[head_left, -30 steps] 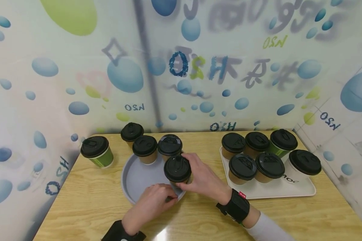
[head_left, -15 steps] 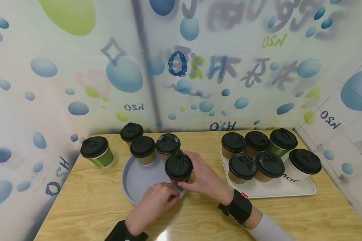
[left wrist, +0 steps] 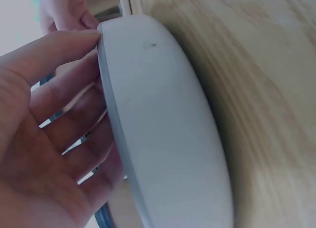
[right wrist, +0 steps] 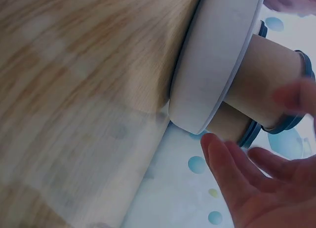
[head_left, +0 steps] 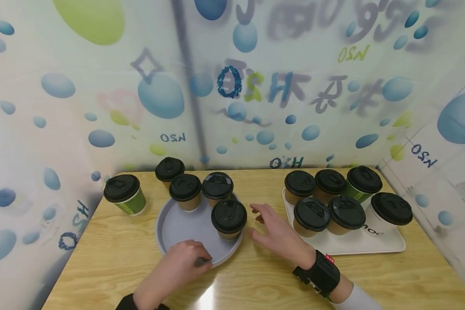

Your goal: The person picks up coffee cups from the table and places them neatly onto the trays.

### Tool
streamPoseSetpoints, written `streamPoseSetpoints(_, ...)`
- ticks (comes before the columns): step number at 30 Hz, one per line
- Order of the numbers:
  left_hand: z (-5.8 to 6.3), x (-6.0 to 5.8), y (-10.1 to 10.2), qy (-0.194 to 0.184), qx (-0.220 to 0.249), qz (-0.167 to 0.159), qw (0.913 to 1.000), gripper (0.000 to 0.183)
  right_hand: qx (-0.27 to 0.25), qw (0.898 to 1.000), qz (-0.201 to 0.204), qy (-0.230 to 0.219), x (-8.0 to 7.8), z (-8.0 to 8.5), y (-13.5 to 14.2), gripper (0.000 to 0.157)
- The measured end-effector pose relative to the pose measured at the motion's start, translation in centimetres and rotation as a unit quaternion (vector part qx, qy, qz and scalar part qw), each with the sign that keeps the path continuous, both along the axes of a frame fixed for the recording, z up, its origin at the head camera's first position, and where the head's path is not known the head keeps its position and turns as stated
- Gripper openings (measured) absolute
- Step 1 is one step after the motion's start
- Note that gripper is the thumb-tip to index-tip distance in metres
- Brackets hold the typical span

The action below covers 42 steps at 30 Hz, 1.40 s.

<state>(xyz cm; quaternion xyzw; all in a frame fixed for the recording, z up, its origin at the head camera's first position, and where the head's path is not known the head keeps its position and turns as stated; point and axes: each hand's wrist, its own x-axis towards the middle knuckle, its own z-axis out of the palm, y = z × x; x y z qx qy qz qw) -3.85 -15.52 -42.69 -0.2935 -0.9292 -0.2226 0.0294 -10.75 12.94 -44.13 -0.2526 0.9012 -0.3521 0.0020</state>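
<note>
My right hand, fingers apart and loosely bent, is right of a brown paper cup with a black lid, not touching it. That cup stands upright at the right of a round grey tray. My left hand lies at the tray's front rim; in the left wrist view its thumb tip touches the rim edge, and its relaxed fingers pass behind the rim. Two more lidded brown cups stand at the tray's back: one cup left, another cup right.
A green cup with a black lid stands left of the round tray, and a lidded cup is behind it. At right, a white rectangular tray bears several lidded cups. A patterned wall closes the back.
My right hand has let go of the brown cup and drawn back to the right; the cup stands on the tray. My left hand has slid left and toward me along the rim.
</note>
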Motion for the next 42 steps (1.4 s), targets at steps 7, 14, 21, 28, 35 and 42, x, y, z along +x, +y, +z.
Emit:
streamPoseSetpoints(7, -0.7, -0.1, 1.2, 0.044, -0.014, -0.014, 0.9988, 0.009, 0.04, 0.998, -0.002, 0.041, -0.6, -0.6, -0.8, 0.01)
streamPoseSetpoints(14, -1.0, -0.6, 3.5, 0.077, -0.034, 0.012, 0.9964, 0.012, 0.043, 0.998, 0.03, 0.02, -0.9, -1.3, -1.4, 0.024)
streamPoseSetpoints(21, -1.3, -0.8, 4.2, 0.094, -0.03, 0.026, 0.9947, 0.01, 0.048, 0.998, 0.028, 0.018, -1.3, -1.4, -2.0, 0.032)
streamPoseSetpoints(28, 0.3, -0.8, -1.5, 0.103, 0.031, 0.085, 0.9905, 0.009, 0.05, 0.998, 0.03, -0.024, -1.1, -1.4, -2.5, 0.033)
streamPoseSetpoints(35, 1.9, -2.1, -10.1, 0.242, 0.146, 0.23, 0.9313, 0.009, 0.048, 0.997, 0.016, -0.052, -1.0, -1.4, -2.4, 0.029)
streamPoseSetpoints(42, 1.6, -5.3, -15.6, 0.219, 0.265, 0.343, 0.8745, 0.086, 0.047, 0.997, 0.016, -0.057, -1.3, -1.1, -2.5, 0.027)
